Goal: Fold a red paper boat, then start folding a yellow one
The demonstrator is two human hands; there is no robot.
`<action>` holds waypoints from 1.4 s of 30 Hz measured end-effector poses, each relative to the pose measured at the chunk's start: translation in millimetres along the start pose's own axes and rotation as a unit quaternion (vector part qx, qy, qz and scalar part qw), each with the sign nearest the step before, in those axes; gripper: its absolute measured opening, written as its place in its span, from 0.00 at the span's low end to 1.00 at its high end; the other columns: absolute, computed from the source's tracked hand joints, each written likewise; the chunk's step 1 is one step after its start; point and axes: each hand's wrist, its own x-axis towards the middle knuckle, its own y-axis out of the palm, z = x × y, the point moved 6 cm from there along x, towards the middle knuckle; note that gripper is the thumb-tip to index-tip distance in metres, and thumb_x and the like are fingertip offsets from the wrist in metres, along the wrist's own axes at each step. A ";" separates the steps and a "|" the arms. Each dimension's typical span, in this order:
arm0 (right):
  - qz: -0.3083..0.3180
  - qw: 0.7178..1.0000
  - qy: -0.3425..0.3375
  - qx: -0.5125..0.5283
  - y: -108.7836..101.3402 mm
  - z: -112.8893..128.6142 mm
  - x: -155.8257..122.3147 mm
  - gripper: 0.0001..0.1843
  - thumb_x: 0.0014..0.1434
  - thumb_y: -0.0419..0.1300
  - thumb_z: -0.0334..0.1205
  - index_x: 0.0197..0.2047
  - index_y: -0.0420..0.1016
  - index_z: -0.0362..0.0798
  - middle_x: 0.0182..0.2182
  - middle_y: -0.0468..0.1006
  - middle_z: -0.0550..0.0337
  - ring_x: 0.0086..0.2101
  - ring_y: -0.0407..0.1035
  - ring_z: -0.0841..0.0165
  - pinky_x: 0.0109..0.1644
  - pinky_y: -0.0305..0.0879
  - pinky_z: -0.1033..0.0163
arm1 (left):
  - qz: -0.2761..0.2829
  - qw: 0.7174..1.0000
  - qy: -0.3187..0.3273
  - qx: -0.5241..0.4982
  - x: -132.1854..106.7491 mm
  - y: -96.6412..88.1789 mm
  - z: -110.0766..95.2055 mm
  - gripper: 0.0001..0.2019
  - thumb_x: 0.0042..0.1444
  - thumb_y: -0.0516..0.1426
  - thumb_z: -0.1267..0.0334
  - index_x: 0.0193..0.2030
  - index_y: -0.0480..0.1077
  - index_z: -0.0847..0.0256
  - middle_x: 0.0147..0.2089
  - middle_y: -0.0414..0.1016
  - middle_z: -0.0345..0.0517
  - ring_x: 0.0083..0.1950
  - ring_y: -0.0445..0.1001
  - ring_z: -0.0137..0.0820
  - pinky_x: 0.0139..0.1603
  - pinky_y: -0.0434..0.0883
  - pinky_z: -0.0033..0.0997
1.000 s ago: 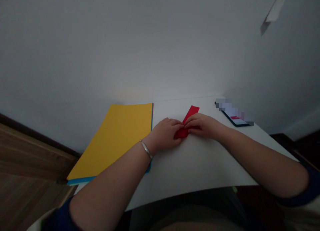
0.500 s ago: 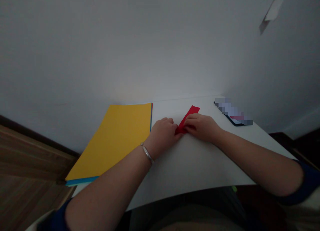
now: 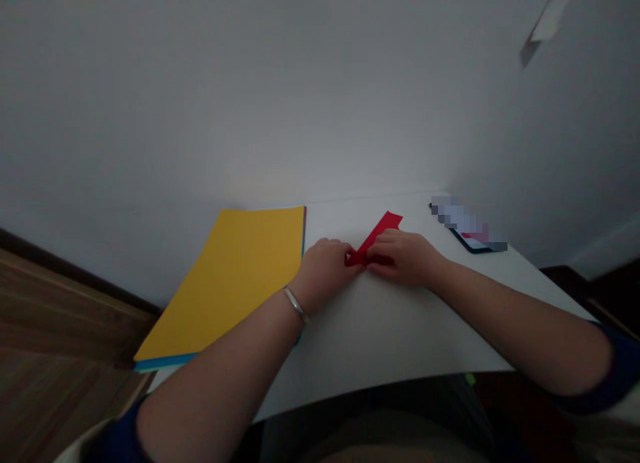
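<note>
A narrow folded strip of red paper (image 3: 379, 233) lies slanted on the white table, its far end pointing up and to the right. My left hand (image 3: 327, 263), with a silver bangle at the wrist, pinches the near left end of the strip between thumb and fingers. Just to the right, my right hand (image 3: 400, 256) grips the same paper along its lower right edge, fingers curled. The fingertips of both hands nearly meet, and they hide part of the near end and its folds.
A stack of coloured paper (image 3: 235, 276), yellow on top with blue beneath, lies at the table's left. Toward the back right lies a phone (image 3: 467, 229) with its screen blurred. The white table (image 3: 390, 336) meets a plain wall (image 3: 320, 103); wooden boards (image 3: 60, 343) stand at the left.
The fingers of both hands have shifted slightly at the paper's near end, where a small gap now shows by my left thumb. The strip has moved slightly right.
</note>
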 end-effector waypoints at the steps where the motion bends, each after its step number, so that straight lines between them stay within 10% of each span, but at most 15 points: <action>1: 0.000 1.000 0.001 -0.001 0.8 0.1 0.0 0.11 0.61 0.58 0.46 0.42 0.78 0.51 0.41 0.80 0.59 0.41 0.71 0.64 0.36 0.60 0.62 | -0.002 1.000 -0.004 -0.001 0.2 -0.3 0.5 0.16 0.57 0.56 0.50 0.39 0.78 0.58 0.36 0.77 0.48 0.39 0.72 0.37 0.39 0.67 0.34; 19: -0.037 0.992 0.087 0.081 7.3 -8.8 1.6 0.07 0.58 0.63 0.44 0.35 0.80 0.51 0.38 0.81 0.60 0.41 0.71 0.65 0.39 0.63 0.62 | 0.040 0.997 -0.070 0.017 -0.8 -3.5 8.5 0.14 0.58 0.55 0.51 0.40 0.73 0.59 0.37 0.77 0.48 0.38 0.74 0.37 0.35 0.66 0.32; 42: -0.030 0.998 -0.043 0.023 6.7 12.8 1.4 0.13 0.62 0.56 0.36 0.46 0.80 0.52 0.40 0.78 0.55 0.41 0.70 0.64 0.41 0.64 0.61 | 0.051 0.992 -0.073 0.083 -4.4 -9.3 9.4 0.13 0.59 0.52 0.54 0.40 0.72 0.60 0.35 0.78 0.51 0.39 0.77 0.42 0.34 0.69 0.34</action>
